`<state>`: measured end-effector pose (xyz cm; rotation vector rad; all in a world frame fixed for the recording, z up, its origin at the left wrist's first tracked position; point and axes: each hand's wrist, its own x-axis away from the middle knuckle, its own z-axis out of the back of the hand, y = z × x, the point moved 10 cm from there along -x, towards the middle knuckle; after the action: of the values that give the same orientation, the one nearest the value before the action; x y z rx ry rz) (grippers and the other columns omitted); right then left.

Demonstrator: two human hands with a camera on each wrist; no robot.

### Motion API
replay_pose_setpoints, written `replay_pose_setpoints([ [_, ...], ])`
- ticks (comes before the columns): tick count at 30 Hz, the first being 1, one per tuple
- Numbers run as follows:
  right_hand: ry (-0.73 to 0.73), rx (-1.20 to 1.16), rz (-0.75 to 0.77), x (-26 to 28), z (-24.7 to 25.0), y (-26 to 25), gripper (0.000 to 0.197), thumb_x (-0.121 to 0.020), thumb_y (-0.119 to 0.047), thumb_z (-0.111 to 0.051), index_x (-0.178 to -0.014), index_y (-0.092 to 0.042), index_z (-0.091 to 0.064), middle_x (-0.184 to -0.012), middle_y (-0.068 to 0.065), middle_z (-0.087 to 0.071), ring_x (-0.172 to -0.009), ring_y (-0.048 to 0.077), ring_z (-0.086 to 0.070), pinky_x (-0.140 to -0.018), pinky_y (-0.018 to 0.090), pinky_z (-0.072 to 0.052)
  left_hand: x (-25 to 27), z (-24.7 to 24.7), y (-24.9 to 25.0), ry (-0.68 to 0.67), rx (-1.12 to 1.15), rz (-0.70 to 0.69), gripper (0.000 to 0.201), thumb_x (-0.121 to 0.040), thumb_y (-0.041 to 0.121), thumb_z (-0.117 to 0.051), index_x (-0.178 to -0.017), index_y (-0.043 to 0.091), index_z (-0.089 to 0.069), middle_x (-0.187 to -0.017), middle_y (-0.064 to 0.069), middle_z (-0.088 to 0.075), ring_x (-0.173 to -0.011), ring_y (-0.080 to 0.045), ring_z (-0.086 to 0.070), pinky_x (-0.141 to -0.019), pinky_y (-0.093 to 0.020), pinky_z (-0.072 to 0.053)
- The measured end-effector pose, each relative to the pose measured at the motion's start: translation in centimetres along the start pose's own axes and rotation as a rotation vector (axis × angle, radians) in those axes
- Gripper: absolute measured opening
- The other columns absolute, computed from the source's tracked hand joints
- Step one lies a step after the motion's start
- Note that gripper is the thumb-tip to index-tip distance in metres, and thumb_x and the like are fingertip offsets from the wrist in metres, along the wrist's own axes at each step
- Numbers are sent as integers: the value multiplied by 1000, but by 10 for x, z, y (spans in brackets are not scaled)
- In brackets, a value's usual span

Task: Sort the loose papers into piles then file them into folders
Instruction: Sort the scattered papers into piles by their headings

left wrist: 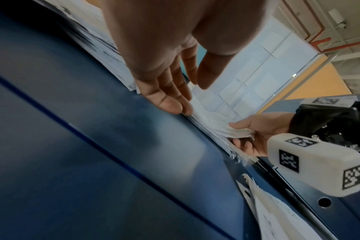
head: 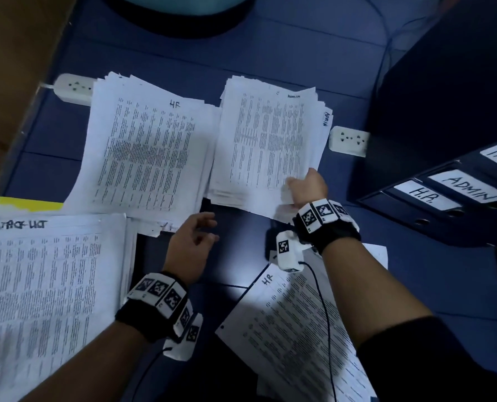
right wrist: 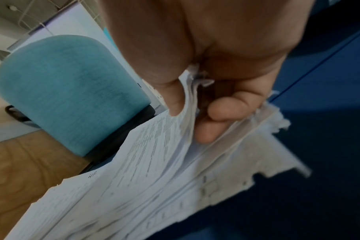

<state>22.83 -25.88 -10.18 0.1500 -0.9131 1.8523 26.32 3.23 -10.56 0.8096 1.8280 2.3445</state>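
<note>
The right hand (head: 306, 188) has its grip on the near right corner of the Admin pile (head: 270, 140), which lies at the centre right of the head view on the blue counter (head: 270, 53). The right wrist view shows the thumb (right wrist: 170, 91) on top of the lifted upper sheets and the fingers (right wrist: 228, 108) curled under them, so the corner sits inside the grasp while the lower sheets lie flat. The left hand (head: 190, 245) hovers at lower centre, its grip released, fingers loosely spread, holding nothing; in the left wrist view its fingertips (left wrist: 169, 104) are just at the edge of the paper stack. The HR pile (head: 151, 152) lies just left of the Admin pile, their edges meeting. A third pile (head: 47, 285) fills the lower left, and a loose HR sheet (head: 293, 329) lies at lower right under the right forearm. Folders (head: 444, 192) labelled H.R. and ADMIN stand at the right edge.
</note>
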Motion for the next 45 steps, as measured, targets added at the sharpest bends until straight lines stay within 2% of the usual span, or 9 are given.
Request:
replay_pose_setpoints([
  [6,60,14,58,32,49,20,50,-91,-46,-61,-123,-9,-50,-110,5,-55,-92,23,-51,-75,27,-37,19,-15,2,-103,-196,8,35,-86,-2,-60,-109,24,-58,-104,0,-64,-89,-16,-61,-83,-25,-46],
  [12,16,82,58,96,88,109,23,-89,-31,-66,-96,-11,-58,-97,5,-60,-95,25,-58,-74,25,-34,56,-37,-7,-231,-410,42,37,-85,2,-64,-120,11,-58,-115,-7,-62,-99,-15,-59,-92,-27,-45],
  [17,-131,290,-8,151,67,194,33,-84,-28,-73,-112,-14,-62,-113,7,-63,-97,22,-58,-82,31,-49,89,-59,-30,-338,-654,72,56,-80,10,-72,-131,8,-51,-124,-10,-60,-110,-22,-57,-87,-20,-38],
  [22,-56,437,30,172,61,220,58,-79,-34,-75,-130,-24,-48,-138,1,-41,-124,26,-37,-103,44,-34,117,-70,-40,-354,-763,22,40,-76,0,-64,-116,9,-63,-109,-8,-68,-102,-23,-63,-77,-17,-37],
  [30,10,263,95,176,70,228,78,-69,-45,-83,-134,-23,-47,-134,0,-48,-122,23,-42,-97,39,-31,136,-68,22,-175,-617,-313,13,-86,7,-56,-86,-1,-67,-85,-16,-62,-82,-30,-59,-67,-25,-31],
  [32,20,139,128,177,73,226,72,-69,-41,-85,-129,-22,-49,-122,-2,-54,-116,21,-48,-87,34,-32,139,-62,35,-149,-574,-358,20,-81,20,-49,-78,7,-65,-78,-9,-58,-76,-26,-54,-64,-26,-30],
  [37,165,-32,208,184,97,212,71,-70,-33,-86,-128,-15,-49,-123,3,-48,-115,23,-46,-99,42,-41,149,-54,64,-149,-409,-355,10,-74,20,-48,-71,28,-54,-78,5,-56,-74,-8,-52,-66,-12,-37],
  [41,14,-247,263,188,102,197,15,-87,-15,-71,-99,-14,-61,-94,-1,-66,-92,23,-63,-70,27,-46,146,-32,80,-17,-312,-318,7,-84,25,-54,-82,30,-58,-85,6,-62,-76,-13,-55,-70,-27,-43],
  [45,-46,-523,307,202,121,188,15,-90,-4,-64,-96,-17,-68,-89,-4,-73,-81,14,-68,-70,23,-53,142,-25,81,-3,-4,-215,22,-93,5,-56,-114,11,-52,-79,15,-62,-64,-3,-57,-68,-30,-50],
])
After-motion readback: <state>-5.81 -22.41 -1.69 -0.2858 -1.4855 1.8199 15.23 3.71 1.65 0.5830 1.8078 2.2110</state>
